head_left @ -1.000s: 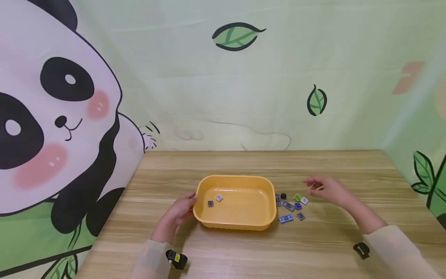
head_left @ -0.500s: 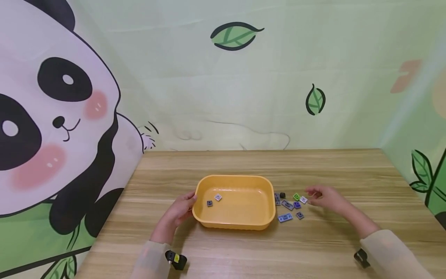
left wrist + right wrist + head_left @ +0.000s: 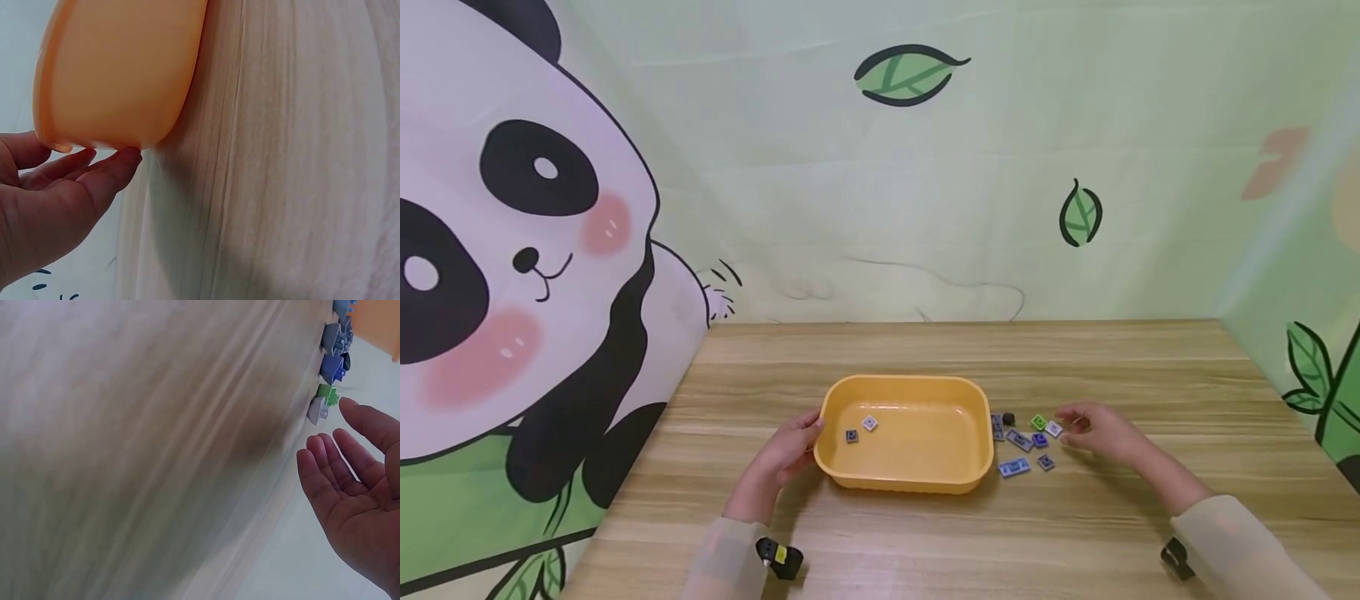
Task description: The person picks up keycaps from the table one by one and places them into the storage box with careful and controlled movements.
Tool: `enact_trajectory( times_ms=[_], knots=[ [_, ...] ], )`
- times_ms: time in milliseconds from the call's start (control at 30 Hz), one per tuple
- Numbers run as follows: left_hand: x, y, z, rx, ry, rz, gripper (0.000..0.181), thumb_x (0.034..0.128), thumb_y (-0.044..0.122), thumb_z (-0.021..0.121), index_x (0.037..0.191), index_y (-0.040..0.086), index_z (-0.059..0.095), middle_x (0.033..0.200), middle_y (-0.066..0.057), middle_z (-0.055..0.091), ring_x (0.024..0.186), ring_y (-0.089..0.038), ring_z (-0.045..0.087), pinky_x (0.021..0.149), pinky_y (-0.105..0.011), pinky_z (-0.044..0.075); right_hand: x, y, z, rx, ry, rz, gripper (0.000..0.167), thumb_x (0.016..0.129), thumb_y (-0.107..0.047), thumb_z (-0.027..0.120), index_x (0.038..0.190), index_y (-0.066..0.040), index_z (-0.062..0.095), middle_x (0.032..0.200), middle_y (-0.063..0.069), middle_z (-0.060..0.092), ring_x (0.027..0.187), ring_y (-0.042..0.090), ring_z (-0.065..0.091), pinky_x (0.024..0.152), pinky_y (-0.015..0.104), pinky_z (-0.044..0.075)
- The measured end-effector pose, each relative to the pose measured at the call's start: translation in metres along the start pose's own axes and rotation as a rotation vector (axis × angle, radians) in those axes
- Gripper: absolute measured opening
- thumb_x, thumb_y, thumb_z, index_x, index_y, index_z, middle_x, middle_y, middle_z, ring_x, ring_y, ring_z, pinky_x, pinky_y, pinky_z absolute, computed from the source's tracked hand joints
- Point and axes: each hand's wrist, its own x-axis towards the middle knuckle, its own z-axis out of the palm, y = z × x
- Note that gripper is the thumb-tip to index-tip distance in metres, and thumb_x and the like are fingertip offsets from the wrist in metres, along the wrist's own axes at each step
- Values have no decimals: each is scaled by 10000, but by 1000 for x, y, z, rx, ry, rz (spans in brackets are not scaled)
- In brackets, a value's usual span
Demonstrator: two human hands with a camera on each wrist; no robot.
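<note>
A yellow-orange plastic basin (image 3: pixel 910 446) stands on the table with a small grey square piece (image 3: pixel 852 436) and a small white square piece (image 3: pixel 869 423) inside. My left hand (image 3: pixel 790 450) grips its left end; in the left wrist view the thumb is at the rim and the fingers (image 3: pixel 112 172) lie against the outer wall. Right of the basin lie several small plastic pieces with raised tops: a green one (image 3: pixel 1038 422), a white one (image 3: pixel 1054 428), a dark blue one (image 3: pixel 1039 439) and a light blue oblong (image 3: pixel 1014 467). My right hand (image 3: pixel 1097 432) hovers beside the white one, fingers loosely bent, holding nothing.
Grey oblong pieces (image 3: pixel 1019 440), a black piece (image 3: pixel 1009 418) and another small grey piece (image 3: pixel 1046 462) lie close to the basin's right wall. The wooden table (image 3: pixel 940 542) meets a printed cloth backdrop (image 3: pixel 775 208) at its far edge.
My right hand has come slightly lower and closer to the white piece on the table. The left hand and the basin stay in place.
</note>
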Motion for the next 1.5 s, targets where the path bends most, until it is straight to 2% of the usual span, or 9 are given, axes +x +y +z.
enact_trajectory(
  times_ms=[267,600,933,1500],
  knots=[
    [-1,0,1,3,16,-13,509,1114,113,332,1581,-73,254,1544,-370,401,1190,-212,590,878,-258,566,1,1,5,-2,8,-5,413,836,3,744,1181,192,620,1037,288,710,889,291,677,750,325,607],
    [-1,1,2,-11,24,-15,505,1115,115,326,1579,-75,264,1538,-368,411,1197,-220,591,893,-266,569,6,-2,10,-53,12,11,403,831,-20,741,1162,186,635,984,256,722,860,280,674,788,440,609],
    [-1,1,1,-12,26,-19,503,1115,120,331,1577,-71,273,1519,-371,429,1154,-196,604,866,-249,563,13,-5,12,-115,14,34,332,818,-71,764,1074,131,698,834,120,702,767,163,588,682,306,518],
    [0,-2,-1,-1,31,-20,514,1118,139,340,1583,-65,260,1542,-363,408,1229,-239,573,929,-287,558,16,-6,15,-158,30,15,281,808,-26,745,1045,121,711,833,123,710,772,167,603,711,336,537]
  ],
)
